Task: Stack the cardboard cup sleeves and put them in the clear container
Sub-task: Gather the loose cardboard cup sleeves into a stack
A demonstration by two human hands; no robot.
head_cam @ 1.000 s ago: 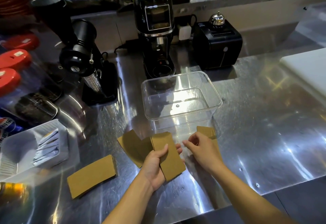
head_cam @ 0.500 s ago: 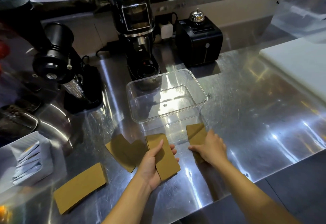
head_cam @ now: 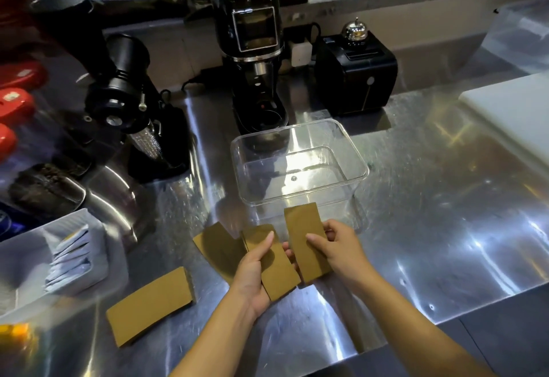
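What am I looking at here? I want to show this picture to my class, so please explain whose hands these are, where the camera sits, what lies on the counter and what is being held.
There is no machine here: a person works with two bare hands. The single picture comes from a camera worn on the head, looking forward and down.

The left hand holds one flat cardboard cup sleeve. The right hand holds a second sleeve beside it.

On the steel counter two more sleeves lie flat: one just left of the hands, another further left. Behind the hands stands the clear container, with nothing in it yet.

At the back are a coffee grinder and a black box with a bell on top.
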